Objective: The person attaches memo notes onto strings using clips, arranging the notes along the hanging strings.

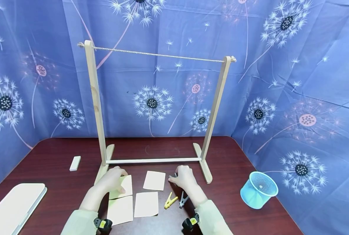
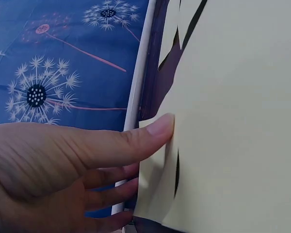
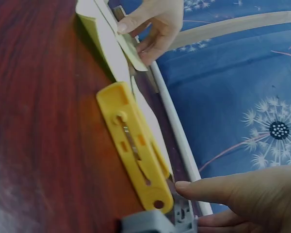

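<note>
My left hand (image 1: 112, 179) pinches a pale yellow paper square (image 1: 127, 185), with the thumb at its near edge and the other fingers towards its far side. In the left wrist view the thumb lies on the creased edge of the paper (image 2: 153, 189). Directly below it is a second yellow square (image 1: 120, 210), and two cream squares (image 1: 154, 180) lie to the right. Over on the right side, my right hand (image 1: 187, 179) holds a grey clothespin (image 3: 183, 213) between thumb and fingers. A yellow clothespin (image 1: 170, 201) and another grey clothespin (image 1: 183, 200) lie nearer me.
Behind the papers stands a wooden frame (image 1: 96, 98) with a rope (image 1: 159, 54) strung across its top and a low crossbar (image 1: 154, 161). A blue mesh basket (image 1: 252, 194) is at the right. A small white block (image 1: 75, 163) and a white case (image 1: 16, 205) lie left.
</note>
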